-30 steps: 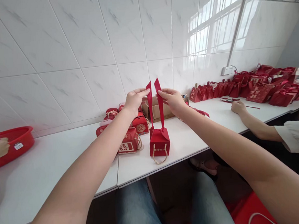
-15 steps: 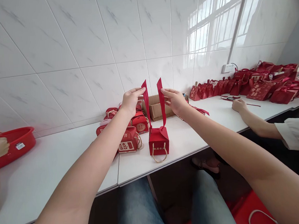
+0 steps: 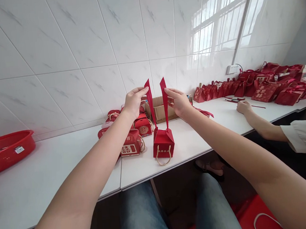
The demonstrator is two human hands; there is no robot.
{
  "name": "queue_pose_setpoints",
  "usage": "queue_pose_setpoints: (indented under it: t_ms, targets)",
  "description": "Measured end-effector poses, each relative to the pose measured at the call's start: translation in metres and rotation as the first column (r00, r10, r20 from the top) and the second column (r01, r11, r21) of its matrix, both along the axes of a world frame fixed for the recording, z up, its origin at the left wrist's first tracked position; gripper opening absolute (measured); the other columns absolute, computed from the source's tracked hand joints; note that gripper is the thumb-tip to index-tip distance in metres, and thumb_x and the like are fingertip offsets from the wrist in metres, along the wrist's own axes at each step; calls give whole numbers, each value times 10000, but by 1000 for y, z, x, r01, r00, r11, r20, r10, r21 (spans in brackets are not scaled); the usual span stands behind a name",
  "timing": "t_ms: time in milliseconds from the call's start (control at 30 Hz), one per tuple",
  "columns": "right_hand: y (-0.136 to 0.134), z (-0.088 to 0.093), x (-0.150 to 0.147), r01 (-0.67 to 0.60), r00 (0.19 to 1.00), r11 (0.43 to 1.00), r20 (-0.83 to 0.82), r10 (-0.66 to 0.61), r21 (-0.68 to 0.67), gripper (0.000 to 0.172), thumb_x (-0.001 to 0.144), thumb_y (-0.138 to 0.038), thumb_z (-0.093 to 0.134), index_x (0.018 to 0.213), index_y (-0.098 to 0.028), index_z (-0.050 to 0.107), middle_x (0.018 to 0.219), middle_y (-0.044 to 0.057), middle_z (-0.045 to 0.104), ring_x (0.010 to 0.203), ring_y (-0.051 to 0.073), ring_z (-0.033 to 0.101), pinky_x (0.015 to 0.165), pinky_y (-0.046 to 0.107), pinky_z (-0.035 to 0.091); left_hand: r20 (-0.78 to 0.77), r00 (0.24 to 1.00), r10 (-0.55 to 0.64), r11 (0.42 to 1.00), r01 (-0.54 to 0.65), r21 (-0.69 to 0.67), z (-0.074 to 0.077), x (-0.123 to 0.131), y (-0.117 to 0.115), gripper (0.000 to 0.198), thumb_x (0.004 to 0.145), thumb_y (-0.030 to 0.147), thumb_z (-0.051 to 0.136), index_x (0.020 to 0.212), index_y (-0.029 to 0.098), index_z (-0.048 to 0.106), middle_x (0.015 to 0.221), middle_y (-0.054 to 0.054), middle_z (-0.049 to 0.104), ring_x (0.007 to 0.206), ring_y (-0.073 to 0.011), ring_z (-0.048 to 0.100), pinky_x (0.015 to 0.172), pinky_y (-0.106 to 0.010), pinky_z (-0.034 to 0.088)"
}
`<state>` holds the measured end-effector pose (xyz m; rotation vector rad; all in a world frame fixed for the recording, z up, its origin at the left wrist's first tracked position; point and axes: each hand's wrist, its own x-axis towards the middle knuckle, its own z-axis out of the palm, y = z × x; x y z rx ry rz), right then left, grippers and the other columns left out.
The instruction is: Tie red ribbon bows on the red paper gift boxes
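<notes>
A small red gift box (image 3: pixel 163 145) with a gold rope handle (image 3: pixel 164 162) stands upright near the table's front edge. A red ribbon (image 3: pixel 165 108) rises from its top in two upright, slant-cut ends. My left hand (image 3: pixel 134 101) pinches the left end between thumb and fingers. With the same kind of pinch, my right hand (image 3: pixel 177 100) holds the right end. Both hands are above the box and apart from each other. Other red gift boxes (image 3: pixel 131 144) with rope handles sit behind my left forearm, which partly hides them.
An open cardboard box (image 3: pixel 163 112) stands behind the ribbon against the tiled wall. A red basin (image 3: pixel 10 150) sits at far left. Many red gift bags (image 3: pixel 267 88) crowd the right end of the white table (image 3: pixel 74 156). Another person's hand (image 3: pixel 244 107) rests beside scissors (image 3: pixel 235 100).
The ribbon ends are drawn straighter and slightly higher, and the box's top has shifted a little. The other person's hand at the basin has gone out of view.
</notes>
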<state>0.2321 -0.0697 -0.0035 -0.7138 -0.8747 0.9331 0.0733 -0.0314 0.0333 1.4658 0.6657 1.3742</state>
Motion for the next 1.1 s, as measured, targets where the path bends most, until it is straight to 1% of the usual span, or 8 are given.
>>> queue_pose_setpoints:
  t_ms: [300, 433, 600, 733, 833, 933, 1000, 1100]
  targets:
    - [-2, 3, -6, 27, 999, 999, -23, -27, 26, 102, 725, -224, 678, 702, -193, 583, 727, -20, 653, 681, 95, 617, 677, 232, 483, -53, 998, -19, 1000, 20, 18, -3, 1, 1, 333, 552, 397, 809, 781, 190, 684, 780, -17, 656, 626, -113, 557, 557, -242, 412]
    - [-2, 6, -7, 51, 988, 998, 146, -48, -19, 96, 766, -201, 626, 702, -183, 557, 658, 1, 644, 595, 105, 598, 643, 257, 488, -122, 992, -37, 991, 52, 122, -4, 4, 1, 349, 543, 420, 821, 766, 179, 703, 754, -23, 654, 636, -116, 552, 626, -272, 454]
    - [-4, 8, -4, -167, 927, 983, 352, 130, 78, 103, 746, -189, 604, 645, -169, 609, 641, 11, 596, 612, 107, 542, 676, 273, 460, -275, 960, 58, 952, 30, 306, -4, 10, 1, 282, 602, 395, 796, 772, 180, 728, 810, -48, 634, 710, -148, 556, 678, -299, 477]
    - [-10, 9, -1, -262, 928, 965, 276, 250, 5, 147, 747, -284, 615, 645, -179, 603, 627, 8, 570, 620, 123, 529, 655, 276, 446, -327, 910, 256, 873, -72, 483, -6, 12, 0, 249, 642, 346, 776, 844, 211, 723, 895, -36, 577, 701, -132, 530, 680, -286, 473]
    - [-13, 8, 1, -304, 924, 950, 220, 313, -75, 173, 702, -348, 699, 691, -198, 614, 657, 4, 601, 625, 132, 540, 623, 274, 438, -321, 905, 278, 855, -81, 512, -10, 12, -1, 376, 653, 361, 769, 994, 237, 672, 883, -16, 572, 643, -110, 512, 643, -265, 448]
    - [-10, 7, 2, -395, 908, 900, 74, 413, -181, 175, 693, -343, 722, 697, -205, 615, 655, -6, 615, 600, 134, 546, 602, 286, 437, -312, 901, 302, 848, -105, 520, -15, 12, -3, 348, 652, 401, 765, 930, 220, 657, 774, -2, 581, 613, -112, 505, 609, -255, 412]
    - [-7, 6, 2, -446, 890, 869, -1, 457, -212, 142, 711, -310, 712, 704, -200, 622, 656, -7, 621, 594, 133, 550, 614, 294, 445, -346, 903, 255, 873, -61, 484, -20, 11, -5, 303, 687, 459, 724, 820, 194, 658, 735, -16, 604, 627, -124, 521, 623, -262, 408]
    - [-4, 4, 1, -433, 898, 880, -10, 439, -196, 130, 748, -286, 686, 691, -186, 625, 649, 2, 617, 596, 129, 545, 645, 298, 456, -411, 911, -22, 941, 158, 301, -29, 7, -8, 378, 765, 547, 605, 801, 176, 663, 772, -49, 642, 675, -145, 564, 666, -284, 431]
